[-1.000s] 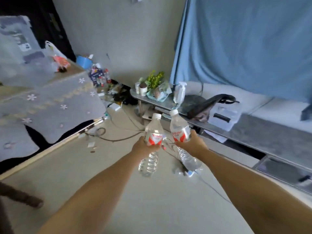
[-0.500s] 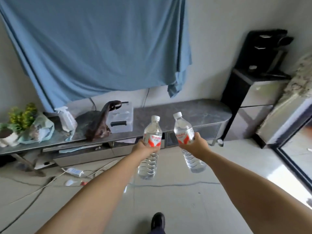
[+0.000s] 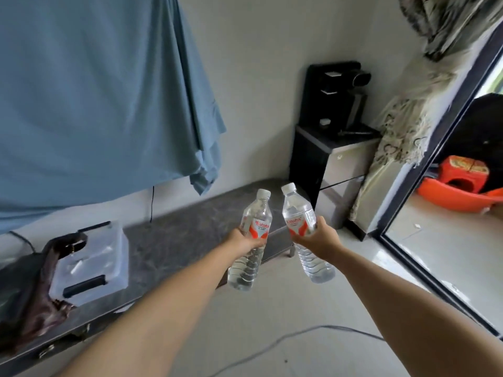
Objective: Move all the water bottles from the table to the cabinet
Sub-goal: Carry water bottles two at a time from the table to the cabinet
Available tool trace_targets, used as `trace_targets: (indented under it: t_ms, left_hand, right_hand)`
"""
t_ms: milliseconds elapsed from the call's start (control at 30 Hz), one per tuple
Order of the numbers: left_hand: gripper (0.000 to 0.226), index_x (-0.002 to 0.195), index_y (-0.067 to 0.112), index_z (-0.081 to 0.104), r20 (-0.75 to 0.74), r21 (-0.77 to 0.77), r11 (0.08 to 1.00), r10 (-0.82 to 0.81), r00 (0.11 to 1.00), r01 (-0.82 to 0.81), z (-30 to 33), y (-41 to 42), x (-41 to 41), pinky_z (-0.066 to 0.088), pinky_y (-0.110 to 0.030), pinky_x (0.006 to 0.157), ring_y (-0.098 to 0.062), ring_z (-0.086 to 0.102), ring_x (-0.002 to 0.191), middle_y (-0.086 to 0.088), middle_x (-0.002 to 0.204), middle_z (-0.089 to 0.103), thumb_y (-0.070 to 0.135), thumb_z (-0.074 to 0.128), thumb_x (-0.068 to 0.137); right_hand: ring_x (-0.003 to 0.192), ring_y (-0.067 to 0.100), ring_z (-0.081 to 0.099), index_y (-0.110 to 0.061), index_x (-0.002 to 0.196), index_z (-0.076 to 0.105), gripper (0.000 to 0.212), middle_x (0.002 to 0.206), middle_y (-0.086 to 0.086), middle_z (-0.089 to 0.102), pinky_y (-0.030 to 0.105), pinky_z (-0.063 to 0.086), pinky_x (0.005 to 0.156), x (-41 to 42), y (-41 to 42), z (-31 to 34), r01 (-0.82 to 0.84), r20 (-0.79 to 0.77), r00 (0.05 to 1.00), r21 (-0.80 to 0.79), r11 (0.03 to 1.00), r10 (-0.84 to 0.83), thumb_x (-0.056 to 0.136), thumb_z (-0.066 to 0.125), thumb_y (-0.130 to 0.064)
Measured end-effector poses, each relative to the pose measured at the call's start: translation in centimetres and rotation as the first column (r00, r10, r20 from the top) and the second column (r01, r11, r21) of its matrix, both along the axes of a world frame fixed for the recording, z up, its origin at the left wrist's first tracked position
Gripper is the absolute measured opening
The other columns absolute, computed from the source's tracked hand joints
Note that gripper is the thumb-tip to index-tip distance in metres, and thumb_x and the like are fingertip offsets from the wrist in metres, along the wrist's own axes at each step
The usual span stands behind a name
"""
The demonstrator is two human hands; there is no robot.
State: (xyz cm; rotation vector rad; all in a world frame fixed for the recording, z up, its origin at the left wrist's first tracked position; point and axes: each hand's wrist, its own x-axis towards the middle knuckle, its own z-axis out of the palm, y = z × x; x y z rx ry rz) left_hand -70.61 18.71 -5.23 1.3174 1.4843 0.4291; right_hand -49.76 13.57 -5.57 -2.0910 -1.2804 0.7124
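My left hand (image 3: 246, 240) grips a clear water bottle (image 3: 251, 235) with a red-and-white label and white cap, held upright. My right hand (image 3: 318, 235) grips a second water bottle (image 3: 300, 224) of the same kind, tilted slightly left. Both bottles hang in the air in front of me, close side by side, over the right end of a long low cabinet with a dark marbled top (image 3: 187, 235). The table is out of view.
On the low cabinet at the left lie a clear plastic box (image 3: 92, 262) and a dark brown bag (image 3: 32, 295). A black cabinet with a dispenser (image 3: 334, 148) stands in the corner. A glass sliding door (image 3: 446, 227) is at the right. A cable (image 3: 285, 341) crosses the floor.
The view has swung right from the table side to the low cabinet and the room corner, and I have come closer to them. Both hands still hold their bottles out in front.
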Motion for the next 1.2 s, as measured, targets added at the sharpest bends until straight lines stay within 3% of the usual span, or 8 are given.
trace_targets:
  t_ms: [133, 367, 533, 733, 867, 1033, 1200]
  left_hand:
    - [0.059, 0.119, 0.010, 0.055, -0.011, -0.018, 0.999, -0.032, 0.999, 0.032, 0.4, 5.8, 4.5, 0.048, -0.038, 0.098, -0.026, 0.061, 0.106, -0.007, 0.113, 0.064, 0.033, 0.081, 0.072]
    - [0.056, 0.116, 0.013, 0.060, -0.085, -0.037, 0.998, -0.060, 0.995, 0.057, -2.6, 15.3, 11.4, 0.052, -0.038, 0.096, -0.022, 0.064, 0.104, -0.005, 0.113, 0.068, 0.036, 0.081, 0.070]
    - [0.060, 0.116, 0.013, 0.058, -0.087, -0.071, 0.995, 0.067, 0.994, -0.074, -4.4, 22.9, 16.4, 0.051, -0.038, 0.096, -0.022, 0.063, 0.103, -0.003, 0.111, 0.066, 0.038, 0.082, 0.067]
    - [0.049, 0.100, 0.024, 0.057, -0.008, -0.090, 0.963, 0.255, 0.967, -0.255, -5.6, 30.1, 20.4, 0.051, -0.035, 0.089, -0.022, 0.064, 0.096, -0.002, 0.104, 0.068, 0.041, 0.084, 0.063]
    - [0.050, 0.103, 0.022, 0.058, 0.022, -0.106, 0.933, 0.349, 0.937, -0.345, -7.7, 34.3, 21.3, 0.052, -0.039, 0.093, -0.023, 0.066, 0.097, -0.005, 0.107, 0.070, 0.036, 0.086, 0.064]
    - [0.050, 0.105, 0.023, 0.059, 0.042, -0.075, 0.908, 0.416, 0.908, -0.412, -10.6, 40.4, 21.5, 0.055, -0.043, 0.091, -0.023, 0.068, 0.092, -0.003, 0.101, 0.073, 0.032, 0.086, 0.064]
    - [0.053, 0.108, 0.023, 0.058, 0.061, -0.066, 0.908, 0.417, 0.907, -0.413, -13.2, 48.1, 21.9, 0.055, -0.037, 0.084, -0.022, 0.067, 0.093, 0.000, 0.099, 0.071, 0.028, 0.087, 0.064]
  right_hand:
    - [0.083, 0.022, 0.062, -0.020, 0.101, 0.045, 0.064, 0.092, 0.000, 0.062, 0.031, 0.047, 0.071, 4.1, 4.7, 0.1, 0.058, -0.024, 0.998, 0.000, 0.998, -0.058, 0.064, 0.074, -0.063]
    - [0.085, 0.021, 0.064, -0.019, 0.103, 0.048, 0.064, 0.095, 0.000, 0.064, 0.034, 0.052, 0.075, 12.0, 15.4, -2.3, 0.003, -0.046, 0.999, -0.073, 0.997, -0.007, 0.061, 0.076, -0.059]
    - [0.087, 0.020, 0.064, -0.019, 0.107, 0.047, 0.064, 0.098, -0.001, 0.064, 0.035, 0.053, 0.078, 17.7, 25.1, -4.0, -0.133, -0.049, 0.991, -0.124, 0.983, 0.127, 0.064, 0.078, -0.055]
    - [0.079, 0.013, 0.061, -0.019, 0.103, 0.044, 0.060, 0.089, -0.004, 0.060, 0.026, 0.046, 0.065, 22.3, 35.7, -4.3, -0.237, -0.081, 0.971, -0.148, 0.960, 0.227, 0.065, 0.079, -0.048]
    - [0.073, 0.008, 0.056, -0.020, 0.100, 0.041, 0.053, 0.084, -0.008, 0.056, 0.025, 0.043, 0.061, 23.0, 41.5, -5.6, -0.207, -0.118, 0.974, -0.131, 0.969, 0.192, 0.069, 0.079, -0.041]
    - [0.088, 0.019, 0.060, -0.019, 0.102, 0.045, 0.055, 0.098, 0.000, 0.060, 0.030, 0.044, 0.072, 23.3, 47.8, -8.3, -0.124, -0.179, 0.978, -0.089, 0.988, 0.107, 0.067, 0.081, -0.043]
    - [0.084, 0.013, 0.061, -0.025, 0.107, 0.046, 0.057, 0.089, -0.012, 0.059, 0.029, 0.046, 0.073, 23.6, 54.6, -11.5, -0.051, -0.275, 0.961, -0.112, 0.992, 0.018, 0.066, 0.083, -0.041]
